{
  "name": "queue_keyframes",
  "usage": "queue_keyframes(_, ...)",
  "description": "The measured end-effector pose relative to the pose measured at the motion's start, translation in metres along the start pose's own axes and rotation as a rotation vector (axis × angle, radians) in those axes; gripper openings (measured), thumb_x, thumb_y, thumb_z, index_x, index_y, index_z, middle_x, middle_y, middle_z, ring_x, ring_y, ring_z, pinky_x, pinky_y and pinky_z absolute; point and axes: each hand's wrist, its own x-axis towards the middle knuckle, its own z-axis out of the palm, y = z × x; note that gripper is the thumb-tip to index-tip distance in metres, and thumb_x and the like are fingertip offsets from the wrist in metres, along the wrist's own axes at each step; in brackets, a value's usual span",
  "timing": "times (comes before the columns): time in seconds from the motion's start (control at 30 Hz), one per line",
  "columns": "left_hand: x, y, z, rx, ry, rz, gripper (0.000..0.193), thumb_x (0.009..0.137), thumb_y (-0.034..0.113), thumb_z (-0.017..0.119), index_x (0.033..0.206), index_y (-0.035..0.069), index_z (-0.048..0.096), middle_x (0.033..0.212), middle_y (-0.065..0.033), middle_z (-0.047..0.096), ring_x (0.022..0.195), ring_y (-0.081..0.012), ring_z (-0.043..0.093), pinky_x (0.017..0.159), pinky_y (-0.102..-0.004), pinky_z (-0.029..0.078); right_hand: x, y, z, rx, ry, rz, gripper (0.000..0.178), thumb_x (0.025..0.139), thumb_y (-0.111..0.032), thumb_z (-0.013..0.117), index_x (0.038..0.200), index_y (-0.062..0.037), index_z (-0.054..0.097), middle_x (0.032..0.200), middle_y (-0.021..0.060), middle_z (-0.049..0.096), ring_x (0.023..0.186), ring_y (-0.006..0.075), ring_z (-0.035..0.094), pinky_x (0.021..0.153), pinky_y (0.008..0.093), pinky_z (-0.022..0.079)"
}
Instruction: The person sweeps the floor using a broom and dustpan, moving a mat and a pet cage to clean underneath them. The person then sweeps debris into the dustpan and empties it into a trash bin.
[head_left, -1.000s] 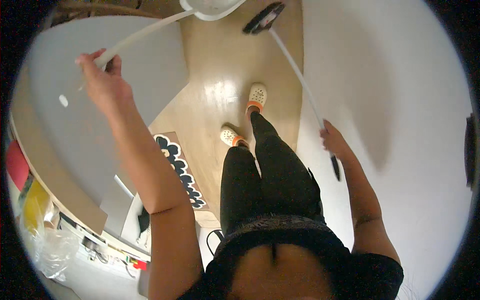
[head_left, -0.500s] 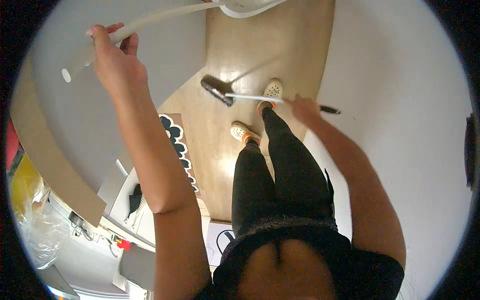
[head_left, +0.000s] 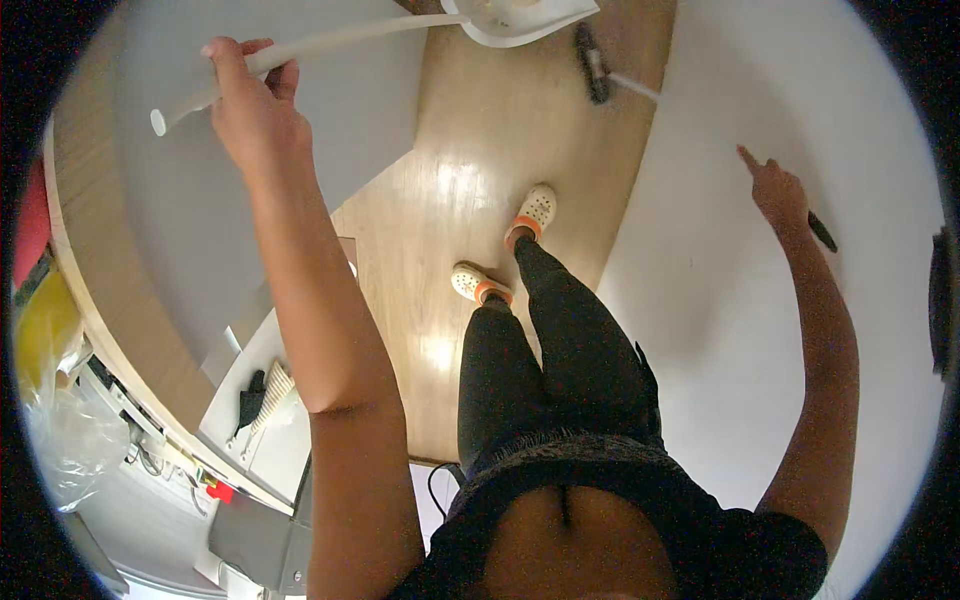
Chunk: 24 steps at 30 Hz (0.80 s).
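Note:
My left hand is closed round the white handle of a long-handled dustpan, whose pan shows at the top edge with small bits in it. My right hand grips a broom by its stick, index finger stretched along it. Behind that hand the black end of the broom's grip sticks out. The broom head, with dark bristles, is on the floor just right of the dustpan. Much of the pale stick is hard to make out against the white wall.
Wood-look floor runs between a grey panel on the left and a white wall on the right. My cream clogs stand on it. At left are a curved wooden edge, a clear plastic bag and cables.
The broom head has swung forward and right, away from my feet toward the wall. My right hand has moved outward to the right. The dustpan has shifted slightly right, and I have moved forward.

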Motion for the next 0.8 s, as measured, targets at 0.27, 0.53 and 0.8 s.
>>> queue_keyframes(0.27, 0.017, -0.003, 0.024, -0.029, 0.018, 0.036, 0.046, 0.083, 0.045, 0.048, 0.082, -0.001, 0.048, 0.09, -0.012, 0.049, 0.082, -0.0238, 0.049, 0.071, -0.0322, 0.046, 0.035, -0.169, -0.01, 0.221, 0.052, -0.442, 0.048, 0.079, -0.014, 0.049, 0.124, -0.0294, 0.039, 0.084, 0.0142, 0.056, 0.072, 0.0257, 0.061, 0.058, 0.0385, 0.051)
queue_keyframes(0.53, 0.037, 0.004, 0.011, -0.044, 0.008, 0.067, 0.045, 0.085, 0.043, 0.047, 0.094, -0.001, 0.043, 0.089, -0.0108, 0.048, 0.085, -0.0242, 0.049, 0.075, -0.0382, 0.045, 0.108, -0.125, -0.051, 0.177, 0.012, -0.298, 0.046, 0.083, -0.014, 0.043, 0.126, -0.0282, 0.036, 0.086, 0.0135, 0.058, 0.073, 0.028, 0.061, 0.062, 0.04, 0.051)
queue_keyframes(0.8, 0.057, -0.004, 0.012, -0.023, -0.094, 0.103, 0.039, 0.087, 0.035, 0.043, 0.101, -0.001, 0.038, 0.1, -0.0164, 0.045, 0.096, -0.0306, 0.045, 0.084, -0.0484, 0.043, 0.05, -0.045, -0.04, 0.146, 0.066, -0.141, 0.046, 0.086, -0.015, 0.039, 0.129, -0.0265, 0.032, 0.073, 0.0152, 0.057, 0.061, 0.0268, 0.059, 0.058, 0.0393, 0.05)
